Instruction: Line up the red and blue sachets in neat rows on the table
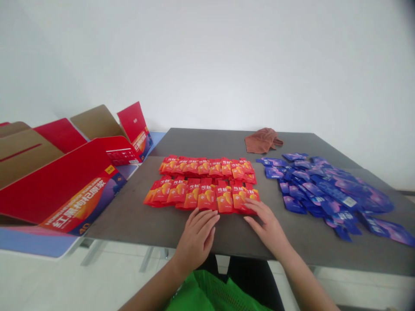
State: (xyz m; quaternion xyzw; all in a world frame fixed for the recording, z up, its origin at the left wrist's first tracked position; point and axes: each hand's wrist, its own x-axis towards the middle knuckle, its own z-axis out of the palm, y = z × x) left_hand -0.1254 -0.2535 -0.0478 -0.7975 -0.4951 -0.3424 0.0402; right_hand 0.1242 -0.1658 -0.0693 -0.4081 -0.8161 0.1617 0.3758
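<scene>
Two rows of red sachets (201, 190) are laid out on a dark grey table (207, 142) — packed tightly, overlapping, with their printed faces up, right in front of the wearer. The left hand (196, 242) is held open and flat, its fingertips (210, 218) brought up to the front edge of the lower row, though actual contact there cannot quite be told. The right hand (267, 229) is spread open too, its fingers (251, 206) laid on the right end of that same row. Nothing is clamped by either hand, and a gap is kept between the two. Off to the right, a loose spread of blue sachets (324, 190) is sprawled across the table — a brown cloth (263, 140) is seen bunched near the far edge. Opened red cardboard cartons (65, 185) are propped up at the left, beside the table, and a green garment (207, 293) is caught at the bottom of the view.
</scene>
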